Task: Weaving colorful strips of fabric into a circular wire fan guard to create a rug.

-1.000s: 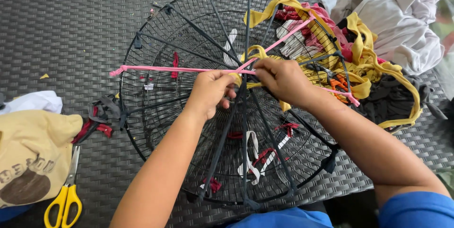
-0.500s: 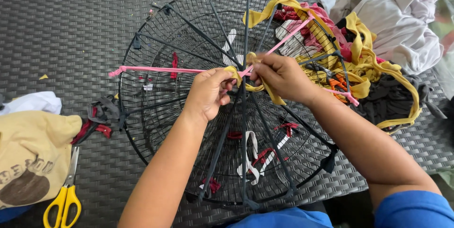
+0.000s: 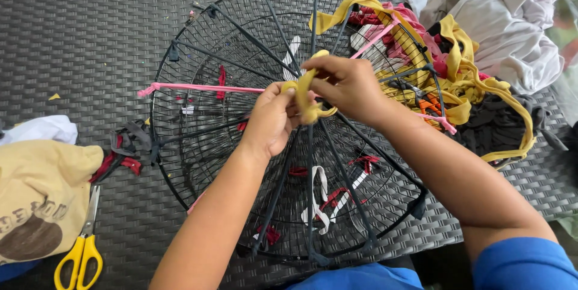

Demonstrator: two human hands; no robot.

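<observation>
Two-handed, pinched the yellow fabric strip [image 3: 307,94] right at the hub of the round black wire guard [image 3: 180,163], lying flat on the dark woven tabletop [image 3: 72,25]. Clenched the left hand [image 3: 271,118] around the strip's lower loop, fingers curled tight. Gripped the upper end between thumb and fingertips of the right hand [image 3: 349,85], just above. Worked beside a taut pink strip [image 3: 192,88] stretched from the left rim to the hub. Seemed to call for even tension on both ends, with the loop drawn snug to the hub and untwisted. Risked snagging the red and white ties [image 3: 316,188] knotted nearby. Left the yellow-handled scissors [image 3: 78,254] well apart at lower left, the heap of cloth [image 3: 512,19] at upper right.
</observation>
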